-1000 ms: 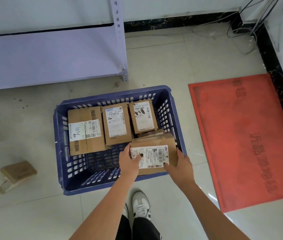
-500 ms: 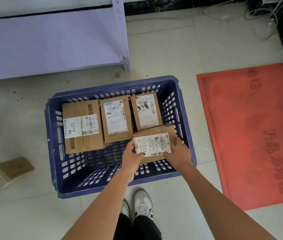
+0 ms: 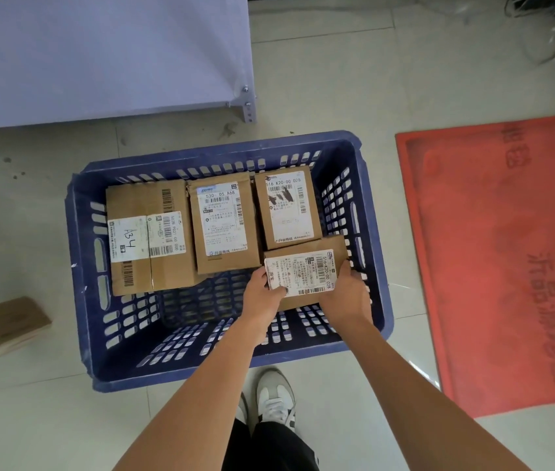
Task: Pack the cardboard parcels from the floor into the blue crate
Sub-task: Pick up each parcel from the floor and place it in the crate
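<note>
- A parcel [image 3: 306,263] with a white label is held inside the blue crate [image 3: 75,266], low in its near right corner, just beside the right wall.
- Its left end is gripped by the left hand [image 3: 262,295], thumb laid on the label; its right end is gripped by the right hand [image 3: 345,294], fingers curled round the edge.
- Whether the parcel's underside touches the crate floor cannot be told.
- Three more parcels are seen along the far wall: a large box [image 3: 147,236] marked A34 at the left, a middle box [image 3: 223,226], and a right box [image 3: 286,207] whose near edge touches the held parcel.
- Another parcel [image 3: 4,326] lies on the floor, left of the crate.
- A red mat [image 3: 507,260] lies to the right; a grey shelf [image 3: 106,56] stands beyond the crate.
</note>
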A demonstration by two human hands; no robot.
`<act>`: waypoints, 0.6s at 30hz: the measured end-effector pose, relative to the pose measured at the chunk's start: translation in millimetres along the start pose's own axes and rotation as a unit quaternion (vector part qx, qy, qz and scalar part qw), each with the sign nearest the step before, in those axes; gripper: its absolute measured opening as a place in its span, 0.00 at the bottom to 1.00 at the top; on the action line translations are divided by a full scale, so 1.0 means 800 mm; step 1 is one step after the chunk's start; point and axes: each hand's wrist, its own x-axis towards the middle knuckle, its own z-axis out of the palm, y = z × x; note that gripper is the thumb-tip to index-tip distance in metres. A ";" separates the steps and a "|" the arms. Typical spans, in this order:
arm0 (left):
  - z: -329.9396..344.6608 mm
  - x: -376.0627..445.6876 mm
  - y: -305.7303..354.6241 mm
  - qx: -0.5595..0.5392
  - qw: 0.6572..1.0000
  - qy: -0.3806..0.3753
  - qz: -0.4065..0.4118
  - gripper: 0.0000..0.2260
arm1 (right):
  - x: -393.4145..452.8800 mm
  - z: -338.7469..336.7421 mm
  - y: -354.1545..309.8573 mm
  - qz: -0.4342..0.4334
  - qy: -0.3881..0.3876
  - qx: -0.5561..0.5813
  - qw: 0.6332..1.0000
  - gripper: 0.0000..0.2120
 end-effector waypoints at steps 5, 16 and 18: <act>-0.011 -0.018 0.003 -0.021 0.999 0.029 -0.009 0.29 | -0.018 -0.005 -0.005 -0.023 0.021 0.036 0.999 0.17; -0.115 -0.080 0.015 -0.131 0.987 0.083 0.043 0.32 | -0.080 0.001 -0.091 0.019 -0.086 0.307 0.948 0.31; -0.148 -0.091 0.015 -0.152 0.983 0.077 0.062 0.32 | -0.102 0.016 -0.120 -0.003 -0.091 0.320 0.943 0.32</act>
